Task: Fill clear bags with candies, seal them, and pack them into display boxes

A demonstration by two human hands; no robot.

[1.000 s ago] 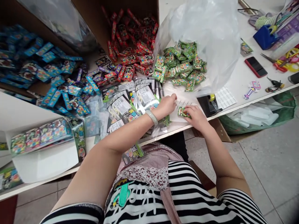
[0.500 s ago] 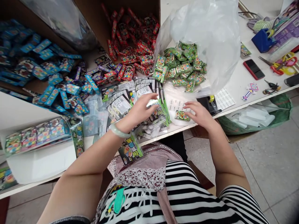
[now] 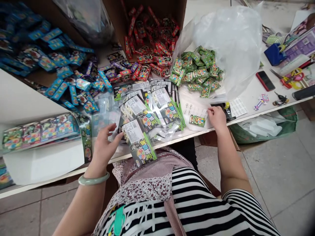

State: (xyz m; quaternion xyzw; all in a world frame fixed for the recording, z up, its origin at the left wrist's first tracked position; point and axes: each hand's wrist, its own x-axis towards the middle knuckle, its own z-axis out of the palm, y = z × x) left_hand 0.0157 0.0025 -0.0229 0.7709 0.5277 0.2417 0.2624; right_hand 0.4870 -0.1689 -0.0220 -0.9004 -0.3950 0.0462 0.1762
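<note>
My left hand (image 3: 104, 147), fingers and thumb apart, hovers at the table's front edge just left of a black-and-green printed packet (image 3: 144, 150). That packet overhangs the edge toward my lap. My right hand (image 3: 218, 118) is pinched together at the right edge of a white sheet of round stickers (image 3: 189, 107); whether a sticker is between the fingertips is too small to tell. Left of that hand, a small green box (image 3: 197, 120) lies on the sheet. Between my hands are more clear-bagged printed packets (image 3: 169, 113), overlapping in a pile.
Green boxes (image 3: 199, 72) spill from a clear plastic bag (image 3: 228, 42). Red boxes (image 3: 157, 49) and blue boxes (image 3: 54, 62) lie in cartons behind. A phone (image 3: 265, 81), scissors (image 3: 290, 80) and blue tape dispenser (image 3: 274, 54) sit right. Printed cards (image 3: 40, 131) stand left.
My left hand has moved left and toward me, off the packet pile, uncovering the overhanging packet. My right hand has shifted right, away from the small green box, and its fingers have closed.
</note>
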